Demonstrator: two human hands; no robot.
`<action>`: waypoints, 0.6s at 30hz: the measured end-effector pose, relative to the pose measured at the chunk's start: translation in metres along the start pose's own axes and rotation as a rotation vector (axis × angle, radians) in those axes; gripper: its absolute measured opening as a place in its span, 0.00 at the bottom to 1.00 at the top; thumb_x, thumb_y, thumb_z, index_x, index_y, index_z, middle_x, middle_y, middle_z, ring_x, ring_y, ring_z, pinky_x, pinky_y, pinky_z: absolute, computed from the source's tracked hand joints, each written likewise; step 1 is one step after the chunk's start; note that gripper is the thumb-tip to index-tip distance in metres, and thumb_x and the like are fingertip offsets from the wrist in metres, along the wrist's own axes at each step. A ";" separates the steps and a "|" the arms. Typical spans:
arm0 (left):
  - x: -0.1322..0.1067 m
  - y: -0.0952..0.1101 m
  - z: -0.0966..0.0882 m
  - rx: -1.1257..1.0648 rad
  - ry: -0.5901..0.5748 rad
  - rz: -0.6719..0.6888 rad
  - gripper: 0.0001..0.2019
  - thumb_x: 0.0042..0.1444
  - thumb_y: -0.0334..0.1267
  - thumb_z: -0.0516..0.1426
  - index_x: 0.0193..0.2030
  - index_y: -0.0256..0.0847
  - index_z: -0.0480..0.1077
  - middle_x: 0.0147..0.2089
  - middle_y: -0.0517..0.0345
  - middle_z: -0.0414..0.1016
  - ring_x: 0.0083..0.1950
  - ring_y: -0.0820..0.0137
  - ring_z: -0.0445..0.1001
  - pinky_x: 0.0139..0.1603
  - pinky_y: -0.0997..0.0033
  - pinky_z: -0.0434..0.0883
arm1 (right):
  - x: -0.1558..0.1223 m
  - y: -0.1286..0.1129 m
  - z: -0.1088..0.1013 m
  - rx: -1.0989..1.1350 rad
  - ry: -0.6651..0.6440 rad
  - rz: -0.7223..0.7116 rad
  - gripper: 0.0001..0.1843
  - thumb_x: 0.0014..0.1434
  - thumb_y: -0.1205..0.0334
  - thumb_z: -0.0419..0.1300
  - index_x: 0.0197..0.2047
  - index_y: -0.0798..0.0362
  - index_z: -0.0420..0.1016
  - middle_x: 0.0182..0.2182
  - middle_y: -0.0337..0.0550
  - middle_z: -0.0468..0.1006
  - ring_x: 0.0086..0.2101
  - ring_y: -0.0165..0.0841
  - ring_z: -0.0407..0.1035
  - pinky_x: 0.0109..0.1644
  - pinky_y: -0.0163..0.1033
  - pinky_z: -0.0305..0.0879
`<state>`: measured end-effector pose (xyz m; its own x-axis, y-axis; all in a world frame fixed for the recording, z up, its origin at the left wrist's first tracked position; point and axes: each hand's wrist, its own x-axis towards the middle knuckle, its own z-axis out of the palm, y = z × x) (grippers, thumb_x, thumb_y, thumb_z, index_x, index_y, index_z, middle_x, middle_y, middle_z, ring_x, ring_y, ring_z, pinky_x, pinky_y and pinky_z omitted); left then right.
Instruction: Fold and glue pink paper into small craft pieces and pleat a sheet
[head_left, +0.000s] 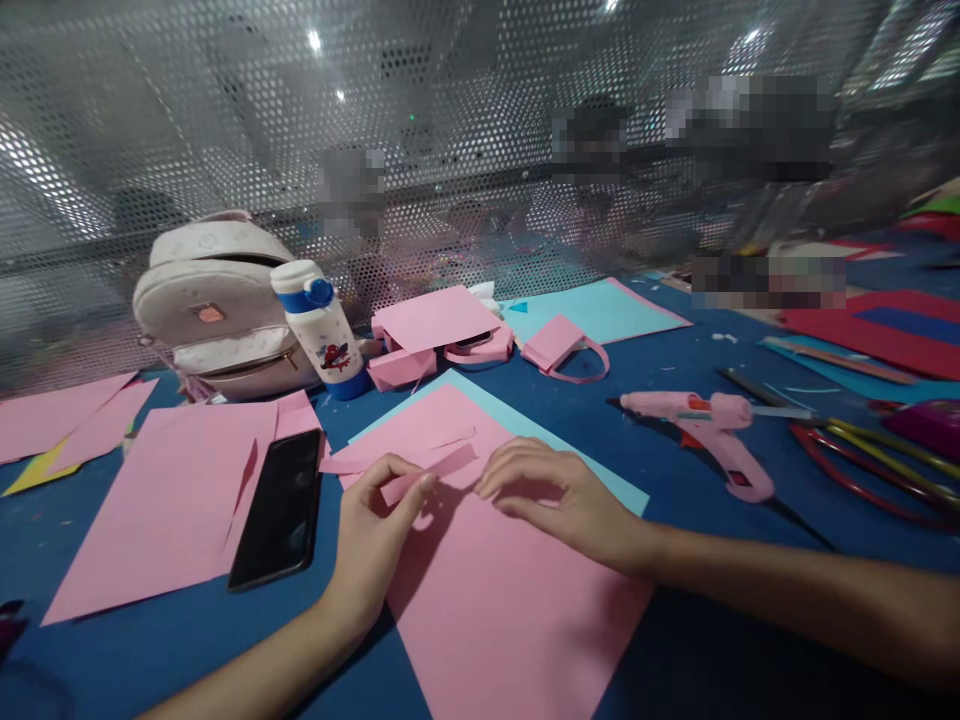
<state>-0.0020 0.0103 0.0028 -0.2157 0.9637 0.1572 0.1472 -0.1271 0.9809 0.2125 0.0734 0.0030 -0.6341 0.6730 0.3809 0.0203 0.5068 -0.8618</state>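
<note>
My left hand (371, 535) pinches a narrow pink paper strip (452, 461) between thumb and forefinger. One end of the strip sticks out to the left, the other points toward my right hand. My right hand (551, 492) hovers just past that end, its fingers curved and the thumb apart, with nothing seen in it. Beneath both hands lies a large pink sheet (517, 610), over a light blue sheet (615, 482) whose edge shows. A small pink scrap (454, 435) lies beyond the strip.
At left are a black phone (277, 510), pink sheets (169, 490), a backpack (225, 310) and a bottle (322, 335). Behind stand a small pink paper bag (559, 345) and a perforated metal screen (450, 110). A pink glue gun (705, 430) and scissors (877, 465) lie right.
</note>
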 end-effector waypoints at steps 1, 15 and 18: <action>0.000 0.000 0.000 -0.001 0.000 0.001 0.13 0.57 0.45 0.65 0.28 0.39 0.73 0.28 0.62 0.74 0.31 0.73 0.72 0.32 0.78 0.68 | -0.001 -0.001 0.000 0.033 -0.014 0.049 0.04 0.60 0.65 0.65 0.40 0.51 0.81 0.34 0.42 0.82 0.39 0.34 0.75 0.43 0.39 0.73; 0.000 -0.003 0.000 -0.005 -0.032 -0.003 0.12 0.58 0.45 0.64 0.29 0.39 0.73 0.28 0.61 0.74 0.32 0.72 0.72 0.34 0.77 0.68 | 0.000 -0.004 -0.001 -0.385 -0.532 -0.026 0.26 0.68 0.63 0.53 0.68 0.55 0.63 0.64 0.54 0.68 0.63 0.45 0.62 0.67 0.58 0.55; 0.002 -0.004 0.000 -0.007 -0.041 -0.017 0.13 0.58 0.45 0.64 0.29 0.39 0.72 0.28 0.62 0.73 0.31 0.72 0.71 0.34 0.77 0.67 | -0.010 -0.012 0.002 -0.407 -0.780 -0.129 0.37 0.67 0.55 0.56 0.74 0.57 0.50 0.71 0.54 0.53 0.71 0.46 0.44 0.74 0.58 0.37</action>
<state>-0.0030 0.0124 -0.0005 -0.1783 0.9746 0.1354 0.1372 -0.1116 0.9842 0.2175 0.0594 0.0088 -0.9934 0.1143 0.0026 0.0912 0.8055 -0.5856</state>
